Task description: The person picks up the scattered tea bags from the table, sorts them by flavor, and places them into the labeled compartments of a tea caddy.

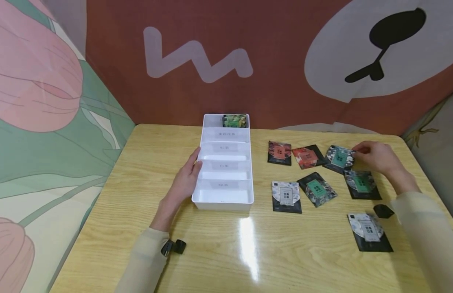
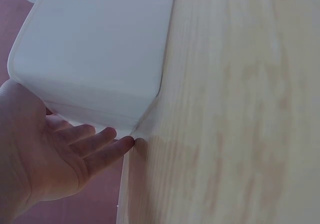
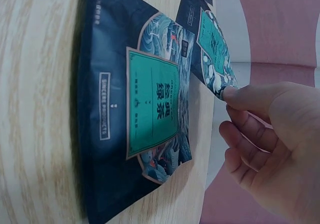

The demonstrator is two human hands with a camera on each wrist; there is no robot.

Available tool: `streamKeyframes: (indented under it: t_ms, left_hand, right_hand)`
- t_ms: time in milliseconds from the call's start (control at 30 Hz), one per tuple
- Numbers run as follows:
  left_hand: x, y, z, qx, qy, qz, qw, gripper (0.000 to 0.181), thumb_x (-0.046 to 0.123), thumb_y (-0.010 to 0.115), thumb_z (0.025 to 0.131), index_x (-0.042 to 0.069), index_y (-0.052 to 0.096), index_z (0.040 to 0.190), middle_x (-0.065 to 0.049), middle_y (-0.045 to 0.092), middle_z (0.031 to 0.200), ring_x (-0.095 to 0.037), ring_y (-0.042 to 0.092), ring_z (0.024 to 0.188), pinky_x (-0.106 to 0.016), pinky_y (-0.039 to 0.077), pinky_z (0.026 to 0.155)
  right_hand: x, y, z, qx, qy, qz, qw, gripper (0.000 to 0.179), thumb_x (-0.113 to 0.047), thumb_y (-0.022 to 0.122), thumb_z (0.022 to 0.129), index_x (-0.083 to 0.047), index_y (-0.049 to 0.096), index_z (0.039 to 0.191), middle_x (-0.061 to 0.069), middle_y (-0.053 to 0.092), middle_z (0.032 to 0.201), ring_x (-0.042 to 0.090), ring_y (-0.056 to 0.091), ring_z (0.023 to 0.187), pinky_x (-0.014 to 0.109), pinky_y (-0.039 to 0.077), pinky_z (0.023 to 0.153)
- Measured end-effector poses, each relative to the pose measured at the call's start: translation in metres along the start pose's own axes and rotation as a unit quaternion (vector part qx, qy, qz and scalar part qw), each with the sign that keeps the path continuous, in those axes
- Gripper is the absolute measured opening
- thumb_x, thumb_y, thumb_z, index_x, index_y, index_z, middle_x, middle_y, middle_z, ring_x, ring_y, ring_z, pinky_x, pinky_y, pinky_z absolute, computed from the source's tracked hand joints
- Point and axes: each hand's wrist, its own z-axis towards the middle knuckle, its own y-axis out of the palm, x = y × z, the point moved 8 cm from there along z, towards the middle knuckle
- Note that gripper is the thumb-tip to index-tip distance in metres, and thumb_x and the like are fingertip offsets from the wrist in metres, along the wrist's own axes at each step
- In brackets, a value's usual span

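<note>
A white compartment tray stands on the table with green packets in its far compartment. My left hand rests against the tray's left side, fingers fairly straight along the wall; the left wrist view hides most of the thumb. Over on the right, my right hand pinches the edge of a green-labelled tea packet between thumb and index finger. That packet appears tilted in the right wrist view, where a second green-labelled packet lies closer to the camera.
Two red-labelled packets lie left of the pinched one. Nearer are a white-labelled packet, a green-labelled packet and another white-labelled packet. A patterned wall hanging stands behind the table's far edge.
</note>
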Motion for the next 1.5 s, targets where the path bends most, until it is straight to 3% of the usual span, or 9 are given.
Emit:
streamKeyframes:
  t_ms: [233, 433, 667, 1100, 1167, 1267, 1367, 1500]
  left_hand:
    - [0.000, 0.001, -0.001, -0.003, -0.003, -0.011, 0.9999, 0.054, 0.038, 0.033, 0.109, 0.033, 0.017, 0.160, -0.017, 0.048, 0.150, -0.034, 0.061, 0.120, -0.051, 0.043, 0.108]
    - [-0.002, 0.001, -0.003, -0.002, -0.005, -0.009, 0.9999, 0.054, 0.039, 0.033, 0.109, 0.034, 0.017, 0.160, -0.016, 0.048, 0.151, -0.034, 0.061, 0.121, -0.051, 0.044, 0.107]
    - [-0.002, 0.001, -0.003, -0.003, -0.007, -0.007, 0.9999, 0.054, 0.040, 0.032, 0.109, 0.034, 0.016, 0.160, -0.017, 0.050, 0.149, -0.034, 0.062, 0.119, -0.051, 0.045, 0.106]
    - [0.000, 0.004, 0.001, -0.006, 0.000, -0.012, 0.9999, 0.054, 0.040, 0.033, 0.108, 0.035, 0.017, 0.159, -0.015, 0.046, 0.152, -0.033, 0.058, 0.125, -0.051, 0.043, 0.109]
    - [0.000, 0.004, 0.000, -0.005, 0.002, -0.012, 0.9999, 0.054, 0.040, 0.033, 0.108, 0.033, 0.017, 0.160, -0.014, 0.045, 0.154, -0.033, 0.057, 0.127, -0.051, 0.041, 0.111]
    - [0.000, 0.003, 0.000, -0.002, 0.007, -0.010, 0.9999, 0.055, 0.040, 0.033, 0.108, 0.028, 0.018, 0.160, -0.013, 0.043, 0.155, -0.032, 0.054, 0.130, -0.052, 0.038, 0.113]
    - [0.000, 0.003, 0.000, -0.002, 0.011, -0.010, 0.9999, 0.056, 0.040, 0.033, 0.108, 0.026, 0.018, 0.160, -0.013, 0.044, 0.154, -0.033, 0.055, 0.129, -0.052, 0.039, 0.113]
    - [-0.001, 0.002, 0.001, 0.001, 0.014, -0.008, 0.9999, 0.056, 0.040, 0.033, 0.109, 0.026, 0.018, 0.160, -0.014, 0.044, 0.154, -0.033, 0.055, 0.128, -0.052, 0.039, 0.112]
  right_hand:
    - [0.000, -0.004, 0.001, 0.023, 0.002, -0.001, 0.9997, 0.032, -0.024, 0.055, 0.102, 0.006, 0.062, 0.112, 0.030, 0.064, 0.103, 0.038, 0.061, 0.085, 0.046, 0.050, 0.064]
    - [-0.003, -0.010, -0.004, 0.041, 0.003, 0.008, 0.9991, 0.035, -0.026, 0.052, 0.103, 0.007, 0.062, 0.113, 0.032, 0.064, 0.105, 0.041, 0.061, 0.087, 0.046, 0.050, 0.063]
    - [-0.007, -0.017, -0.007, 0.053, 0.008, 0.025, 0.9982, 0.041, -0.034, 0.047, 0.105, 0.003, 0.061, 0.116, 0.031, 0.064, 0.109, 0.039, 0.060, 0.088, 0.032, 0.043, 0.057]
    - [-0.011, -0.029, -0.009, 0.087, 0.007, 0.031, 0.9957, 0.043, -0.036, 0.047, 0.105, 0.002, 0.064, 0.115, 0.030, 0.064, 0.110, 0.041, 0.059, 0.094, 0.033, 0.042, 0.061]
    - [-0.014, -0.031, -0.009, 0.096, 0.003, 0.039, 0.9947, 0.044, -0.037, 0.048, 0.104, 0.001, 0.064, 0.116, 0.029, 0.064, 0.111, 0.036, 0.060, 0.093, 0.032, 0.043, 0.062]
    - [-0.019, -0.036, -0.009, 0.107, -0.002, 0.049, 0.9930, 0.046, -0.040, 0.048, 0.103, -0.001, 0.065, 0.118, 0.028, 0.065, 0.114, 0.011, 0.058, 0.084, 0.026, 0.042, 0.060]
    - [-0.025, -0.041, -0.008, 0.121, -0.004, 0.054, 0.9912, 0.046, -0.042, 0.050, 0.103, -0.002, 0.066, 0.118, 0.027, 0.066, 0.114, -0.009, 0.046, 0.074, 0.022, 0.040, 0.057]
    - [-0.032, -0.044, -0.006, 0.131, 0.000, 0.059, 0.9896, 0.047, -0.044, 0.050, 0.102, -0.003, 0.066, 0.118, 0.026, 0.066, 0.114, -0.005, 0.047, 0.077, 0.022, 0.040, 0.058]
